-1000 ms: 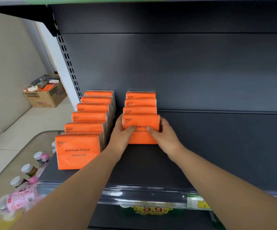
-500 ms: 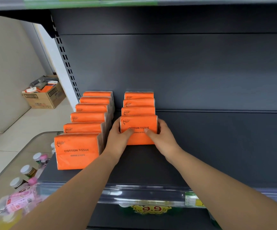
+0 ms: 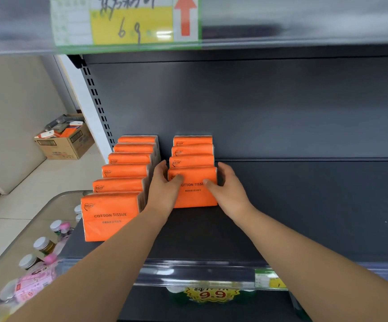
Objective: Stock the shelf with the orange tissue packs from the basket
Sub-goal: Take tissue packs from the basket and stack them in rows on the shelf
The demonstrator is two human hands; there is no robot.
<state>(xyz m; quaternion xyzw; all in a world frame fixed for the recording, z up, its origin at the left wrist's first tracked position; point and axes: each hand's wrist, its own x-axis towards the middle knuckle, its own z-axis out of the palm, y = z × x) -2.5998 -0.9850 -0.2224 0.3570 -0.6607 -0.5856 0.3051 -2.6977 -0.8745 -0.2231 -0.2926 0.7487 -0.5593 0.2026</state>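
Two rows of orange tissue packs stand upright on the dark shelf [image 3: 304, 217]. The left row [image 3: 128, 170] holds several packs, its front pack [image 3: 110, 216] reading COTTON TISSUE. The right row [image 3: 192, 151] is shorter. My left hand [image 3: 162, 189] and my right hand [image 3: 226, 189] grip the two sides of that row's front pack [image 3: 194, 192], thumbs on its face, pressing it against the packs behind. The basket is out of view.
A lower counter [image 3: 14, 256] at bottom left carries several capped bottles [image 3: 41, 245] and pink packets [image 3: 32, 282]. A cardboard box [image 3: 64, 140] sits on the floor at left. A price-tag rail [image 3: 128, 24] of the shelf above hangs overhead. The shelf's right part is bare.
Both hands have kept hold of the front pack of the right row, nudging it slightly back. My head has tilted up, bringing the upper price rail into view.
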